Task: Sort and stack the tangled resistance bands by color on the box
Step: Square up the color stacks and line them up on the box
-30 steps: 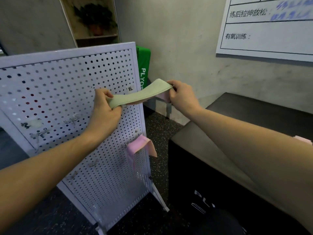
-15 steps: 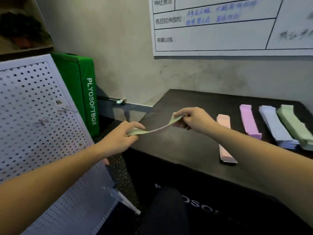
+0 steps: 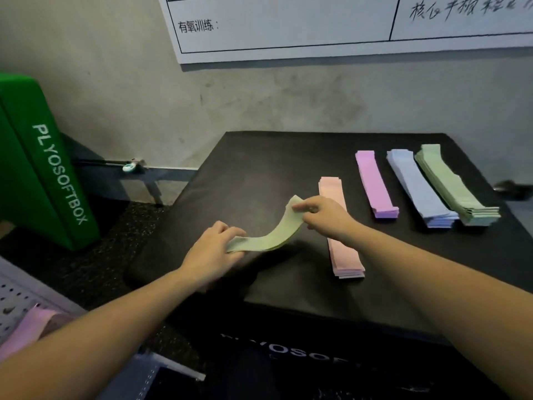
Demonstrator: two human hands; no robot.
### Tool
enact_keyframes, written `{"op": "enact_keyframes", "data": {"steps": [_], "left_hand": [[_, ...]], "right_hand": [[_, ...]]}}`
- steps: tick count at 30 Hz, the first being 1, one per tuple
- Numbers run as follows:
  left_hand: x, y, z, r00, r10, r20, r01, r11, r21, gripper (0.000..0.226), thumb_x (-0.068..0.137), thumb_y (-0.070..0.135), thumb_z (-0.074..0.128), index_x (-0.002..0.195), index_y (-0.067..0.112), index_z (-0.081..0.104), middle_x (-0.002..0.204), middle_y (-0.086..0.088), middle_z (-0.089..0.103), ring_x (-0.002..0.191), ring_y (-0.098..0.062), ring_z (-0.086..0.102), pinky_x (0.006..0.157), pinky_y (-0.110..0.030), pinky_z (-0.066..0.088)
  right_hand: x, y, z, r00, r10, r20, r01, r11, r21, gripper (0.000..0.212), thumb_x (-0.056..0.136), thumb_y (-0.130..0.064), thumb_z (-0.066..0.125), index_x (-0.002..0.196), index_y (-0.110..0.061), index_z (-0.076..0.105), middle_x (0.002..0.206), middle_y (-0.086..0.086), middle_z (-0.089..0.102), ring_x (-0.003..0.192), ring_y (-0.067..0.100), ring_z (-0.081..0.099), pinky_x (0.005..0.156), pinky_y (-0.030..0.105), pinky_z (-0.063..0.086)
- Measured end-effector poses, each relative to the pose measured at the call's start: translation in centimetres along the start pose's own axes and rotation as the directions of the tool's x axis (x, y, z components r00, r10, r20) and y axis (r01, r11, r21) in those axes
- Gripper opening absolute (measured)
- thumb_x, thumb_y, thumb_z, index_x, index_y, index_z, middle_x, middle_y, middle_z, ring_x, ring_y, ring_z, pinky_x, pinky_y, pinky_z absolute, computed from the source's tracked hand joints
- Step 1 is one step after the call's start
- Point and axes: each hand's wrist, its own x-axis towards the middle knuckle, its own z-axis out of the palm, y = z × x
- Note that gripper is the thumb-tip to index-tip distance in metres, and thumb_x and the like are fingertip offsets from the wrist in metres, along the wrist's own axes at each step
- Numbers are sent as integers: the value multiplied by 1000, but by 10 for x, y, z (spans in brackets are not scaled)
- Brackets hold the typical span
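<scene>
A: What are the hands holding?

B: Both are gripping one green band [image 3: 269, 233]. The left hand [image 3: 212, 254] is pinching its near end, fingers [image 3: 230, 230] closed over it. The right hand [image 3: 324, 216] is pinching the far end between thumb and fingers, also closed tight on it.

A: Is the band lying on anything?

B: It is hanging in a loose S-curve between the hands, above the black box [image 3: 259, 168], over its left part. I cannot tell whether the low end is touching the top.

A: And the sorted ones?

B: Four stacks are lying on the box, side by side, each running away from the person. The pink stack [image 3: 343, 249] is nearest, passing just under the right wrist. Then the purple stack [image 3: 375, 184], the blue stack [image 3: 418, 189] and the green stack [image 3: 450, 183], farthest right. Blue and green are sitting just beside each other, seemingly touching at the near ends; purple and pink are lying apart.

A: Anything around the box?

B: A green soft box [image 3: 43, 160] is standing at the left against the wall. A white pegboard [image 3: 11, 298] is showing at the lower left, with a pink band [image 3: 28, 327] on it. A whiteboard [image 3: 317, 24] is hanging above.
</scene>
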Motion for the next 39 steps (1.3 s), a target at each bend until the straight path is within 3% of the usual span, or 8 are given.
{"op": "enact_keyframes", "data": {"steps": [5,11,16,20,26,30,35,39], "left_hand": [[26,-10,34,990,-13,144,9,1000,27,42,86,54,70,125,39,60,115,12,43,116,-16,50,100,-34,43],[39,-5,26,949,-126,288,95,988,118,67,75,88,51,131,51,51,139,16,37,135,-12,30,110,-47,26],[58,21,8,990,-89,107,115,955,-272,66,80,76,59,130,33,56,136,12,50,134,-12,44,113,-37,35],[66,65,-25,996,-68,66,94,794,-600,50,91,58,63,130,27,58,124,13,61,116,-1,57,88,-14,42],[50,125,-55,999,-35,-24,4,647,-763,8,94,38,69,100,34,73,97,13,75,93,-5,69,78,-18,53],[33,154,-64,997,2,-72,-60,568,-821,13,92,23,74,102,31,76,96,9,78,95,-6,72,77,-20,55],[15,183,-76,996,65,-66,-91,566,-819,21,99,15,64,111,28,75,106,4,78,108,-20,71,98,-44,56],[5,208,-86,985,161,-68,-151,585,-797,26,98,9,64,115,26,74,109,4,77,110,-18,71,100,-39,55]], "right_hand": [[31,18,15,998,-68,0,68,992,-103,25,100,-20,57,116,-22,76,122,-4,67,111,15,61,101,32,49],[39,24,16,973,-89,-212,105,993,63,43,94,-6,58,128,-33,59,112,-8,69,105,11,65,94,29,53],[32,1,0,963,-137,-231,208,925,317,46,93,6,54,126,-27,59,107,-8,74,107,3,67,97,25,53],[11,-22,-16,956,-203,-210,278,854,439,46,95,10,52,127,-22,59,111,-4,76,109,9,69,97,26,54],[-31,-38,-44,934,-245,-261,346,803,486,45,92,13,54,108,-27,68,105,-3,72,102,6,67,88,25,55],[-64,-45,-65,927,-281,-250,368,818,443,42,92,10,58,119,-21,63,112,-5,68,97,1,65,88,23,56],[-94,-43,-88,951,-220,-216,306,764,568,37,96,-18,67,129,-31,57,125,-3,64,110,14,66,88,32,57],[-110,-42,-109,957,-104,-271,250,767,591,13,96,-27,68,109,-25,69,102,-1,75,95,16,73,81,34,61]]}}
